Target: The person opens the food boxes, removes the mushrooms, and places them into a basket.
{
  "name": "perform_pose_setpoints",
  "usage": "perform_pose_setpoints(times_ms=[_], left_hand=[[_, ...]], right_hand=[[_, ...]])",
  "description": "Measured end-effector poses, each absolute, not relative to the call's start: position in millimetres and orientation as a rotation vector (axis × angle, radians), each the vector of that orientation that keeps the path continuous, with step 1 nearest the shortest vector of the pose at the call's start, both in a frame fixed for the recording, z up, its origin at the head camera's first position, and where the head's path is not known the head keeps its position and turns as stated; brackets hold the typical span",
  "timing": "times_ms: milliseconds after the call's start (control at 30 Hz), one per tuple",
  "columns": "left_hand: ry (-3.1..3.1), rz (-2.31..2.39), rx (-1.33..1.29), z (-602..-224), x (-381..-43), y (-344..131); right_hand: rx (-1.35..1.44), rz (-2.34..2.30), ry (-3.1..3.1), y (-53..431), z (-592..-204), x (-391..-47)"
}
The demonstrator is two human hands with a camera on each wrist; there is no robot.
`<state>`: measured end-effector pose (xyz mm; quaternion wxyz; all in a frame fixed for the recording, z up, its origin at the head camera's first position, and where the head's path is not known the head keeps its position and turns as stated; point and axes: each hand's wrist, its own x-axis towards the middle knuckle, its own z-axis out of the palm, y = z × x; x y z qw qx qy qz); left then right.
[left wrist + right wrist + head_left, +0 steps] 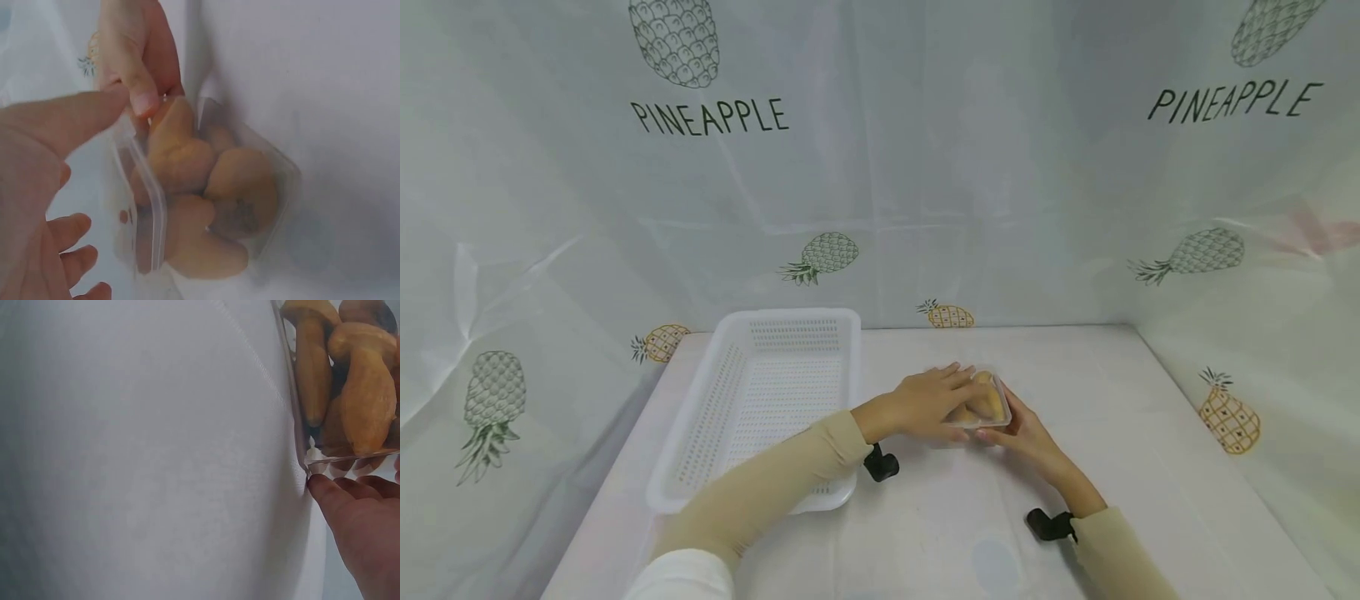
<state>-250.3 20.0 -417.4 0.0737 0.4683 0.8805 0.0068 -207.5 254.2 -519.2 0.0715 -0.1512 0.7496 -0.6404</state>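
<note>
A clear plastic box (1002,404) with several tan, thick-stemmed mushrooms (369,387) inside is between the two hands over the table. My right hand (1026,435) grips the box at its right side and near corner, its thumb on the edge. Over the left part of the box, my left hand (928,402) reaches with its fingers spread and partly covers it in the head view. In the left wrist view the left thumb stretches across to the right hand's thumb at the box's end, while the other fingers are loosely bent beside the lid.
A white perforated plastic basket (850,350) stands on the left of the white-covered table (1150,433), under the left forearm. Behind and beside the table hangs a pineapple-print sheet (895,167). Black wrist cameras (1051,525) stick out below both wrists.
</note>
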Motion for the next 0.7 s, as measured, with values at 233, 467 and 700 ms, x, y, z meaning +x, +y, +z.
perform_pose_setpoints(times_ms=[233,467,700], left_hand=[[2.674,-0.060,1.429,-424,-243,34],[2.749,-0.117,1.392,-430,-236,43],[2.759,-0.199,1.352,-428,-229,50]], right_hand=[[-0.509,-1.941,2.228,255,-520,-207],[-0.463,-1.979,2.223,252,-521,-204],[-0.469,-2.000,2.258,250,-524,-202]])
